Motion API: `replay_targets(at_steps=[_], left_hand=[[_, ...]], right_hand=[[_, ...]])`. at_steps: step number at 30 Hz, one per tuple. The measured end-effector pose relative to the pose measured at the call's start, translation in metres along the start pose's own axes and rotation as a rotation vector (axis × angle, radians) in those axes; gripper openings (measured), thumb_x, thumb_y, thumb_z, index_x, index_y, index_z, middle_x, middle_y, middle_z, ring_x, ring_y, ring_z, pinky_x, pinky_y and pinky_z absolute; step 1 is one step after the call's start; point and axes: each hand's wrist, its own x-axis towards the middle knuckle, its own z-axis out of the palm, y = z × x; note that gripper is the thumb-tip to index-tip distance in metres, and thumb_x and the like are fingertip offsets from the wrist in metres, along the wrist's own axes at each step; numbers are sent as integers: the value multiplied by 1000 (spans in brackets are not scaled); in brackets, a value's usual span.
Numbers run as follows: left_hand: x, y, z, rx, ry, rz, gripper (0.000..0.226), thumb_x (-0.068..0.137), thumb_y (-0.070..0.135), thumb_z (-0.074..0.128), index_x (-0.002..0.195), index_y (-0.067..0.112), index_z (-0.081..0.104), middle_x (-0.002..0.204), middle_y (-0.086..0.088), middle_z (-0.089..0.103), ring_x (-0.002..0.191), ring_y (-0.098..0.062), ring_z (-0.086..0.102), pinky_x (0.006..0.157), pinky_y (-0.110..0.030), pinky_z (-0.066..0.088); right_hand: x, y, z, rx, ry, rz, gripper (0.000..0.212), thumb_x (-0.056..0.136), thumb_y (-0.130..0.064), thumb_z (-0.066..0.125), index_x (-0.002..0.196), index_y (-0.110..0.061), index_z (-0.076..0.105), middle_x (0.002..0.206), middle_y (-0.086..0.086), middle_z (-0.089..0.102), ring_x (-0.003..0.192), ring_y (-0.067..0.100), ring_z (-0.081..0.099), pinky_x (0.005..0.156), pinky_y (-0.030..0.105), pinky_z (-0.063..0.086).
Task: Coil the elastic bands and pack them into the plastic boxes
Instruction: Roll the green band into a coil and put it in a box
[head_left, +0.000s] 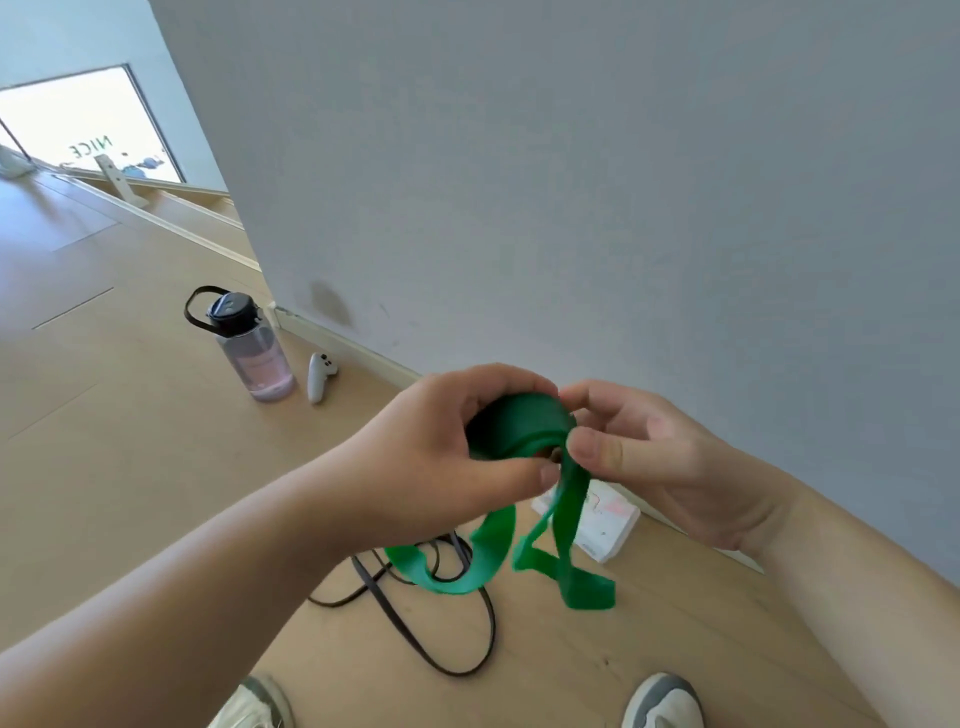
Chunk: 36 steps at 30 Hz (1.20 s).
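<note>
Left hand (447, 447) fingers curled round green band (519, 423) coil; right hand (639, 447) thumb and fingers pinch coil edge. Loose band tail hangs above floor (130, 415). Black band (410, 634) on floor below. Bottle (252, 345), white box (608, 525) near wall (571, 182).

You stand in a bare indoor room: wood floor (104, 467), water bottle (254, 353) and controller (318, 376) near the plain wall (571, 182).

Bright daylight, blown-out window (88, 124) upper left, soft focus, wide-angle edge distortion
</note>
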Motion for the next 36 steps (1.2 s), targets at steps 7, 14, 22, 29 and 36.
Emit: replay_targets(at_steps=[7,14,22,29,36], left_hand=[[2,-9,1,232,183,126,57,81,21,86,123,38,52,91,7,73,83,-14,71,78,-43,58],[8,-25,3,240,163,51,59,76,19,87,118,36,49,82,1,68,71,-16,64,72,-46,57],[13,-35,1,365,-59,-76,28,75,28,78,100,28,65,90,0,70,86,-21,68,82,-48,58],[19,-36,-12,184,88,-87,46,78,11,85,115,32,66,98,7,77,92,-12,74,95,-41,59],[2,-5,2,-148,96,-15,45,80,5,88,111,23,60,99,-6,81,90,-40,77,85,-62,61]], right_hand=[[4,-10,19,-189,266,-157,53,71,-16,92,120,-23,70,89,2,77,85,20,75,82,36,62],[5,-12,27,-738,300,-144,67,65,-36,95,127,-38,69,95,-14,68,92,3,66,85,20,51],[4,-3,15,-754,363,-312,25,86,-33,80,111,-32,77,89,-11,63,81,13,63,70,25,52],[-4,-5,-14,-605,426,-165,29,93,-21,71,112,-43,76,86,-11,62,67,-1,56,66,8,43],[-7,1,-17,-194,98,30,61,77,-17,81,133,-27,59,101,10,73,92,24,73,86,37,59]])
